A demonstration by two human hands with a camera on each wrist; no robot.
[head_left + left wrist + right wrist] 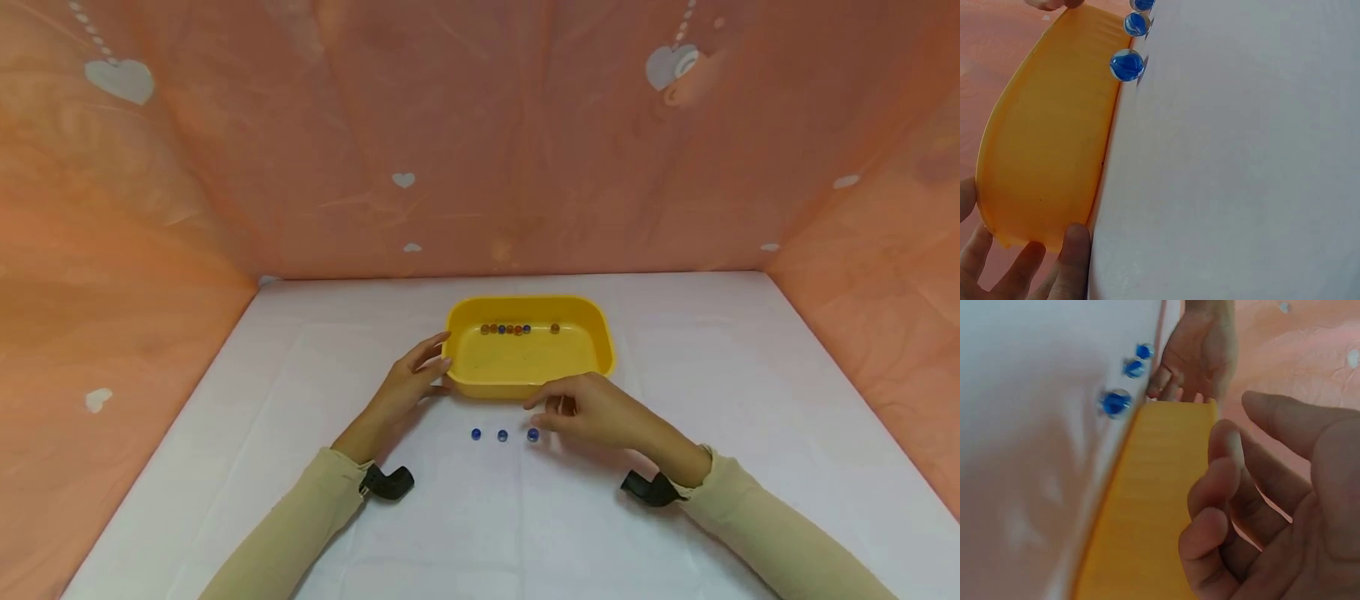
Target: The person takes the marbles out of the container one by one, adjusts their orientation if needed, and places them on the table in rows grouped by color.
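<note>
A yellow plastic tray point(525, 389) sits on the white cloth. My left hand point(405, 387) is at its left end, fingers spread, with fingertips point(1076, 240) against the outer wall. In front of the tray, three blue glass marbles point(502, 435) form a row. My right hand point(592, 408) hovers at the tray's near right side, above the rightmost blue marble point(532, 434). Its thumb and index finger stand apart, the other fingers bend loosely, and nothing shows between them. Inside the tray, several amber, red and blue marbles point(510, 330) line up, and one amber marble point(555, 328) lies apart.
The white cloth point(450, 533) covers the table. Orange sheeting point(480, 150) with pale hearts rises behind it and at both sides. Black wrist cameras point(387, 482) sit at both cuffs, close to the cloth.
</note>
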